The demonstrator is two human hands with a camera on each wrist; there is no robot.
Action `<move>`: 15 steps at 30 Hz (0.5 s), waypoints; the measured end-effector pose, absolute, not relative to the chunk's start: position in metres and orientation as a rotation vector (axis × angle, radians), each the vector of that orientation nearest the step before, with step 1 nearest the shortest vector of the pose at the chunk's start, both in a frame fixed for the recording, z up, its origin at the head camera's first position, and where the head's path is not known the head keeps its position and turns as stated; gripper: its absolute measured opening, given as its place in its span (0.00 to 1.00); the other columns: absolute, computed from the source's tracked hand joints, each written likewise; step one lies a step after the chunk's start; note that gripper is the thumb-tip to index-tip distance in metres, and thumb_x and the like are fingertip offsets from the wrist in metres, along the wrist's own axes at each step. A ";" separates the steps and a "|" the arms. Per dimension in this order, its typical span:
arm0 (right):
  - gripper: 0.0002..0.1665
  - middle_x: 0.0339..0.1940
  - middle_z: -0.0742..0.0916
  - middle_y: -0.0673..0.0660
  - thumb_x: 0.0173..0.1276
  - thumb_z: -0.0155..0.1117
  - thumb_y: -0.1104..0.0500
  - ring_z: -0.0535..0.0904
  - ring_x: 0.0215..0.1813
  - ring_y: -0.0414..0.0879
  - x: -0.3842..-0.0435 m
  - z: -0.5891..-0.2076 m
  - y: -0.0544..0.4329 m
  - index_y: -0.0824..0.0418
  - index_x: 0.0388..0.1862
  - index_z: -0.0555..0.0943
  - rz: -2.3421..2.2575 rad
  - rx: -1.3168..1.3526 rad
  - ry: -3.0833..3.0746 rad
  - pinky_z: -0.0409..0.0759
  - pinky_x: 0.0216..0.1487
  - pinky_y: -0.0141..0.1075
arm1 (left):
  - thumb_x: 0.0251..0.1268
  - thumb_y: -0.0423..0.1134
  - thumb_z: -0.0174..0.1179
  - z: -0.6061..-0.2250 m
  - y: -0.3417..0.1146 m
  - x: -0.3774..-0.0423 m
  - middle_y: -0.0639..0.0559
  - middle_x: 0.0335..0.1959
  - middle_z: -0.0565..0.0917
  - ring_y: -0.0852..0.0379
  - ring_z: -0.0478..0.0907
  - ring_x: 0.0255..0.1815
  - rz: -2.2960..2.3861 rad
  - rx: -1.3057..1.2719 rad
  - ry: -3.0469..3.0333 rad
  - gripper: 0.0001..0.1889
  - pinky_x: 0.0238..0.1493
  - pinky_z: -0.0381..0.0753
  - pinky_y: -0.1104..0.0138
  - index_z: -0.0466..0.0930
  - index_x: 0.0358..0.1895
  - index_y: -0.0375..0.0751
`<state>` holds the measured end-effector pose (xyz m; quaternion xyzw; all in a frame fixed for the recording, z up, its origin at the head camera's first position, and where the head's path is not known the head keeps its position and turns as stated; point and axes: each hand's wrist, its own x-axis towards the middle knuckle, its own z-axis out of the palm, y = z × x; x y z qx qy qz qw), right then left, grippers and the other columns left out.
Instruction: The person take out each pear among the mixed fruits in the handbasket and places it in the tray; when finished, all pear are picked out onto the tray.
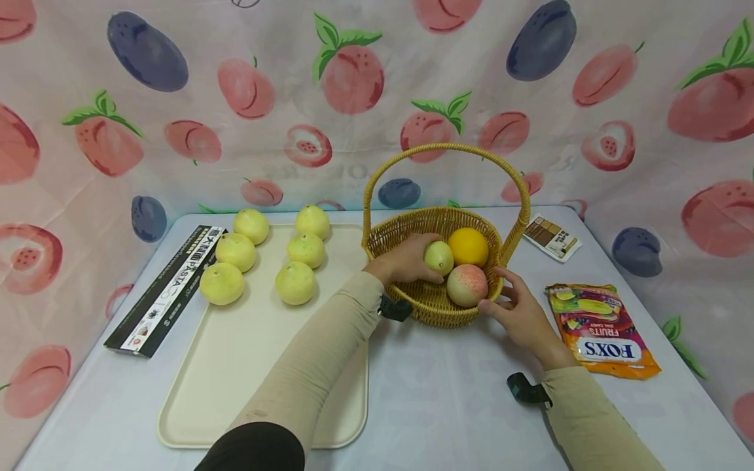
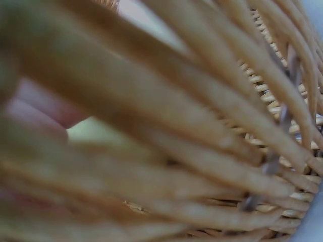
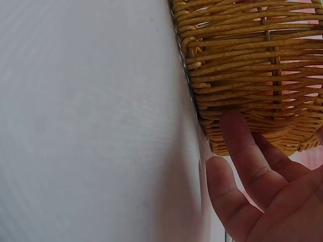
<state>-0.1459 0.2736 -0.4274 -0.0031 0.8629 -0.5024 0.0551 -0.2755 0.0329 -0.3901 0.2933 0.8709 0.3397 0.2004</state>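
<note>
A golden wicker basket [image 1: 432, 307] with a tall hoop handle stands right of centre. Inside it lie an orange [image 1: 468, 247], a peach [image 1: 468, 286] and a small pale green fruit [image 1: 439, 258]. My left hand [image 1: 406, 258] reaches over the left rim and holds the green fruit between thumb and fingers. Blurred weave fills most of the left wrist view, with a patch of the green fruit [image 2: 101, 132] behind it. At the basket's right side my right hand [image 1: 518, 320] grips the rim, thumb at the front. Its other fingers [image 3: 247, 156] touch the outer wall in the right wrist view.
A cream tray [image 1: 218, 373] at the left bears several yellow-green fruits [image 1: 296, 283] in two rows. Beside it lies a long black-and-white pasta box [image 1: 167, 291]. To the right are a FOX'S candy bag [image 1: 601, 330] and a small brown-and-white packet [image 1: 552, 238].
</note>
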 end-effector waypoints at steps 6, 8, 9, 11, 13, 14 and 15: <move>0.50 0.71 0.67 0.77 0.74 0.63 0.45 0.76 0.59 0.66 -0.146 -0.427 0.273 0.57 0.82 0.47 -1.517 -0.014 2.631 0.77 0.57 0.52 | 0.61 0.43 0.72 -0.391 0.030 -0.276 0.45 0.67 0.72 0.52 0.73 0.57 0.977 0.790 2.397 0.45 0.55 0.75 0.61 0.57 0.78 0.42; 0.50 0.71 0.67 0.77 0.74 0.63 0.45 0.76 0.59 0.65 -0.146 -0.427 0.273 0.57 0.82 0.47 -1.513 -0.012 2.631 0.77 0.57 0.52 | 0.62 0.44 0.71 -0.391 0.029 -0.276 0.46 0.65 0.73 0.53 0.74 0.55 0.990 0.763 2.383 0.44 0.53 0.75 0.62 0.57 0.78 0.43; 0.50 0.71 0.67 0.76 0.74 0.63 0.45 0.76 0.59 0.65 -0.145 -0.427 0.273 0.57 0.82 0.47 -1.512 -0.010 2.630 0.77 0.57 0.51 | 0.62 0.45 0.71 -0.391 0.028 -0.276 0.46 0.65 0.73 0.53 0.75 0.54 0.998 0.750 2.377 0.44 0.53 0.76 0.62 0.57 0.78 0.43; 0.50 0.71 0.66 0.76 0.73 0.63 0.45 0.76 0.60 0.66 -0.145 -0.427 0.273 0.57 0.83 0.47 -1.516 -0.003 2.623 0.77 0.57 0.52 | 0.62 0.46 0.71 -0.392 0.027 -0.276 0.46 0.64 0.74 0.54 0.75 0.52 1.006 0.728 2.375 0.45 0.52 0.76 0.62 0.56 0.79 0.46; 0.51 0.72 0.66 0.76 0.73 0.63 0.44 0.75 0.60 0.66 -0.145 -0.426 0.272 0.56 0.83 0.47 -1.524 0.002 2.613 0.76 0.58 0.53 | 0.62 0.47 0.71 -0.392 0.027 -0.275 0.46 0.62 0.75 0.54 0.76 0.51 1.014 0.725 2.382 0.45 0.50 0.77 0.62 0.55 0.78 0.48; 0.51 0.72 0.66 0.76 0.73 0.63 0.44 0.75 0.61 0.66 -0.145 -0.426 0.272 0.56 0.83 0.47 -1.528 0.004 2.608 0.76 0.58 0.53 | 0.62 0.47 0.71 -0.392 0.026 -0.275 0.45 0.61 0.75 0.54 0.76 0.50 1.023 0.722 2.385 0.44 0.49 0.77 0.62 0.55 0.78 0.48; 0.51 0.72 0.66 0.76 0.73 0.63 0.44 0.75 0.61 0.66 -0.145 -0.426 0.272 0.56 0.83 0.47 -1.529 0.005 2.606 0.76 0.59 0.54 | 0.62 0.48 0.71 -0.391 0.026 -0.275 0.45 0.59 0.76 0.54 0.77 0.48 1.035 0.720 2.387 0.44 0.48 0.78 0.62 0.55 0.77 0.48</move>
